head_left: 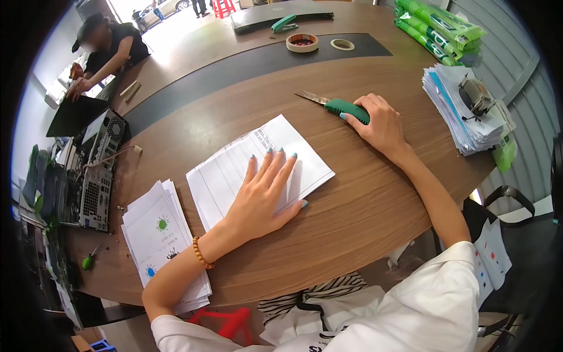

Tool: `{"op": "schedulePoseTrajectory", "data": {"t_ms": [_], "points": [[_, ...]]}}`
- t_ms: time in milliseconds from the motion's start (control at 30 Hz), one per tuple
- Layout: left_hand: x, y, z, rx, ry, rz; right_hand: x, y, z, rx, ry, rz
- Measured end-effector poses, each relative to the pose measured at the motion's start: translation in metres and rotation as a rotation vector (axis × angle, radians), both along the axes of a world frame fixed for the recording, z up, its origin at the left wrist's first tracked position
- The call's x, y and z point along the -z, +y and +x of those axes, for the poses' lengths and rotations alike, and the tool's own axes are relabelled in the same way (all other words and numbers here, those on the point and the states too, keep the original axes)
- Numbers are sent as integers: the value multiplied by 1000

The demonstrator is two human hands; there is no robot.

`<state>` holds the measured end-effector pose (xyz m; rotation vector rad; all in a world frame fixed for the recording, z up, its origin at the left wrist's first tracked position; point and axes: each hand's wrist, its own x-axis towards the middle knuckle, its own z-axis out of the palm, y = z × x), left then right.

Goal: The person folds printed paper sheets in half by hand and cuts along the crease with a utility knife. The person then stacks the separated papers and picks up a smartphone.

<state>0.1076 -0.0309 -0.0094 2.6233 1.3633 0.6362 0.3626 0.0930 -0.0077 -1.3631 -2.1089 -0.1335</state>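
My left hand (264, 193) lies flat with its fingers spread on a stack of white printed sheets (226, 170) at the middle of the table. To the right, my right hand (378, 123) is wrapped round the green handle of a utility knife (346, 110), which rests on the wood with its blade out, pointing up and left. Beneath my left forearm lies another pile of white sheets (153, 214) with coloured splat drawings.
An opened computer case (99, 170) stands at the left, near a co-worker (111, 50). Tape rolls (302, 43), a stapler (284, 23) and a laptop (252, 19) lie at the back. Green packs (437, 29) and a paper stack (457, 111) are at the right.
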Motion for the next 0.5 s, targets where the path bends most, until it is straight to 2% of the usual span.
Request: {"op": "schedulePoseTrajectory", "data": {"t_ms": [67, 133, 233, 300, 400, 467, 500], "points": [[-1, 1, 0, 20, 23, 37, 1, 0, 1, 2, 8, 2], [-5, 2, -1, 68, 103, 201, 2, 1, 1, -1, 13, 5], [-20, 4, -8, 58, 108, 45, 3, 2, 2, -3, 25, 8], [-25, 4, -8, 32, 83, 69, 3, 3, 3, -14, 36, 0], [-29, 4, -9, -8, 35, -52, 0, 2, 5, -25, 49, 6], [-26, 4, -9, 36, 263, -13, -10, -8, 11, -38, 62, 17], [-22, 4, -10, 37, 258, -15, -18, -16, 14, -53, 76, 31]]}}
